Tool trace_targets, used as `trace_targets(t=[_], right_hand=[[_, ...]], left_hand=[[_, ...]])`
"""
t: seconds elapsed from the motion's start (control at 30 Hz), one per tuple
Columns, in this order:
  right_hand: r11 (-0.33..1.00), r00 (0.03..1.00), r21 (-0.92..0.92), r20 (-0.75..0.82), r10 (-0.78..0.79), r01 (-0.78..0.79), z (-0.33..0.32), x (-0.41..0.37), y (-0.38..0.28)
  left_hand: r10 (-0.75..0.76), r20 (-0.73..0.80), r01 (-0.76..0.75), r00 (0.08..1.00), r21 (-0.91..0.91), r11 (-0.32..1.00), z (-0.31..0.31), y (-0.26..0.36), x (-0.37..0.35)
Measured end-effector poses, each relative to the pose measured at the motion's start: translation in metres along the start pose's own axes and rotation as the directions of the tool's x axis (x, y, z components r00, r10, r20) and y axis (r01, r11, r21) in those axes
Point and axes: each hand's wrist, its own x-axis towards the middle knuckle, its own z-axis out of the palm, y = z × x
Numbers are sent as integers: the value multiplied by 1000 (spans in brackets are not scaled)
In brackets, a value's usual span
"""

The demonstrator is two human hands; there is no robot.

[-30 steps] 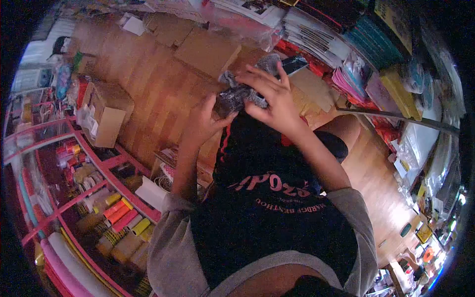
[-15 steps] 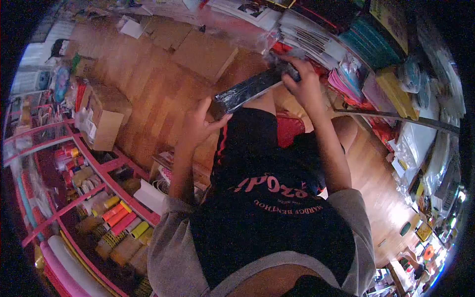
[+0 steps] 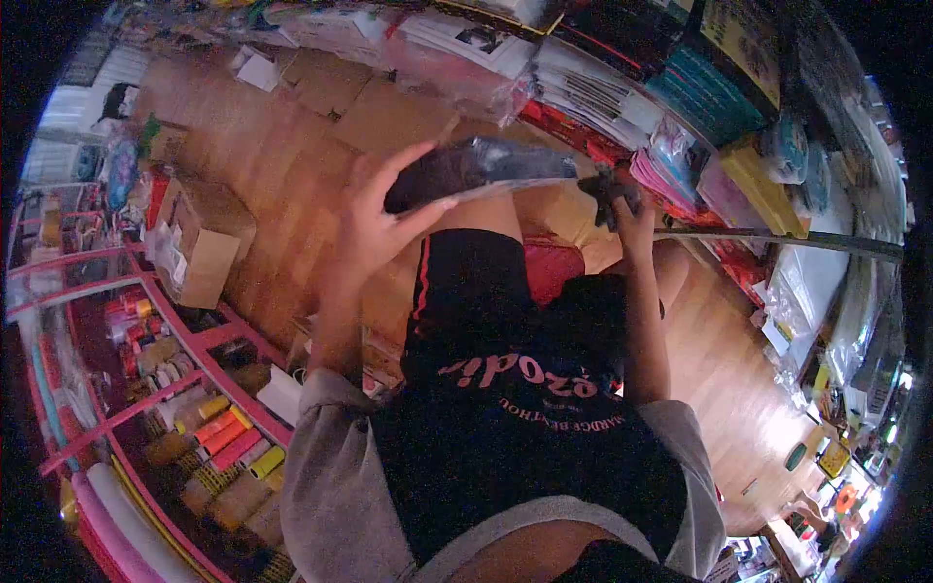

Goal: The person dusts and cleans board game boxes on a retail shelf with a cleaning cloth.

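A cardboard box point(image 3: 212, 264) stands on the wooden floor point(image 3: 282, 219) beside pink-framed shelving point(image 3: 198, 342).

The view is dim and grainy, with glare whitening the floor point(image 3: 724, 389) at right. Fisheye distortion bows the pink rack point(image 3: 119, 424); the corners fall black.

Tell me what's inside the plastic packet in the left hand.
Something dark shows inside the plastic packet; blur and glare hide what it is. The left hand covers part of one end.

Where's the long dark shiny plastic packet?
Head view, upper middle: the long dark shiny plastic packet is in the left hand, left of the right hand.
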Motion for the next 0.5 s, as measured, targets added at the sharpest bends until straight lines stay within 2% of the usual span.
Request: trace_targets(t=[0.03, 0.1, 0.13, 0.17, 0.2, 0.23, 0.27, 0.3, 0.33, 0.4, 0.43, 0.5], right_hand=[[1000, 1000, -21, -30, 4, -4, -9, -6, 10], [999, 998, -42, -58, 5, -7, -18, -19, 20], [996, 997, 79, -72, 39, -33, -20, -25, 23], [978, 994, 199, -80, 73, -56, -23, -31, 23], [979, 995, 199, -75, 69, -53, -23, -38, 19], [960, 978, 233, -100, 182, -155, -20, -46, 15], [929, 948, 270, -122, 295, -254, -19, -53, 11], [900, 943, 345, -100, 318, -266, -16, -57, 12], [899, 944, 348, -100, 315, -264, -15, -57, 11], [882, 949, 394, -66, 308, -258, -15, -58, -8], [881, 948, 396, -69, 310, -259, -14, -56, -12], [912, 973, 387, -117, 198, -139, -14, -50, -23]], left_hand=[[0, 0, 0, 1000, -2, 1000, -6, 10, 8], [133, 75, -142, 988, 123, 982, -21, 35, 28], [132, 72, -140, 989, 124, 982, -29, 46, 39], [264, 148, -294, 953, 253, 921, -36, 54, 51], [375, 240, -441, 895, 365, 820, -40, 56, 58], [373, 235, -438, 897, 371, 819, -38, 55, 63], [340, 299, -440, 892, 393, 808, -32, 53, 68], [306, 358, -445, 882, 418, 792, -28, 52, 75], [308, 358, -447, 881, 421, 789, -21, 47, 78], [312, 235, -383, 920, 384, 840, -9, 38, 79], [314, 238, -386, 919, 382, 840, -8, 36, 80], [301, 82, -293, 950, 569, 769, -8, 34, 82]])
